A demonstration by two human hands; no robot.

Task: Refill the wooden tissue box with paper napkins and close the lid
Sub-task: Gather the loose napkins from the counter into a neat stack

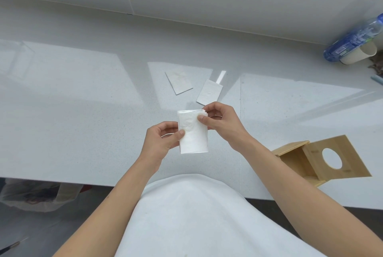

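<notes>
A folded stack of white paper napkins (193, 138) is held upright above the counter, in front of my body. My left hand (160, 142) pinches its left edge with thumb on the front. My right hand (221, 120) grips the stack's top right corner between thumb and fingers. The wooden tissue box (294, 159) stands at the counter's front right with its lid (352, 153) swung open; the lid has a round hole. The inside of the box looks bare from here.
Two flat napkin packs (179, 82) (209, 95) lie on the white counter (83, 111) beyond my hands. A blue water bottle (354, 38) and a paper cup (360, 54) lie at the far right by the wall. A plastic bag (39, 194) sits on the floor at left.
</notes>
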